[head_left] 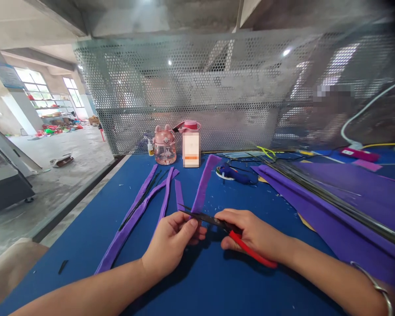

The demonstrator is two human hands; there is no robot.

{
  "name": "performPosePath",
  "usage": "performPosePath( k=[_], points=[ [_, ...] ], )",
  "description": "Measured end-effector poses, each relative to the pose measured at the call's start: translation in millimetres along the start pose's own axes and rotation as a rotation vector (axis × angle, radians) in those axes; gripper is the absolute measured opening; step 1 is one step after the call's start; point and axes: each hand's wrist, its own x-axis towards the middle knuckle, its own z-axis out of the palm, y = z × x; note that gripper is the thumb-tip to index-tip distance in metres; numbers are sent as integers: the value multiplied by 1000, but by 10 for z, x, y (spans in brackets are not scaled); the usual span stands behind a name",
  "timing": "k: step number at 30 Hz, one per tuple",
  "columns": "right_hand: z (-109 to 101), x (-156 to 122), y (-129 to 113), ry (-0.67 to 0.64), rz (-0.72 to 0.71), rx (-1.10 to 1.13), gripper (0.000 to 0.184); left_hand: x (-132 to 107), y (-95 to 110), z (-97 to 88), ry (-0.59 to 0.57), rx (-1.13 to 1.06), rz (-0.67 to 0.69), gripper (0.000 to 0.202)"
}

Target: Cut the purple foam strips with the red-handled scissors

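Between the thumb and fingers of my left hand [174,239] is the lower end of a purple fabric strip [204,182], which runs up and away over the table. My right hand [255,232] grips a pair of scissors [246,250] with red handles and dark blades. The blades point left and lie across the strip just above my left fingertips, slightly parted. More purple strips [131,228] lie to the left of my hands, with thin black strips [141,199] among them. A short purple piece [178,195] rests just beyond my left hand.
A pink bottle [165,147] and a white box-like item [191,151] stand at the back. Behind my right hand lies a blue hand tool [235,174], perhaps a glue gun. Purple sheets [358,193] with long black strips cover the right. Perforated metal screen [197,87] borders the blue table [75,245].
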Motion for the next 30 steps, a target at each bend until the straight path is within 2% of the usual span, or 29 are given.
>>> performPosePath(
  k=[8, 17, 24, 30],
  points=[
    [-8, -6, -31, -14, -20, -128, 73, 4, 14, -13, 40, 49, 86, 55],
    [12, 13, -62, -22, -15, -46, 75, -9, -3, -19, 7, 110, 130, 49],
    [46, 20, -42, 9, -52, 49, 63, -6, -45, -30, -23, 107, 167, 48],
    [54, 23, 10, 30, -48, 39, 62, 7, -58, -41, -4, 115, 166, 51]
  ],
)
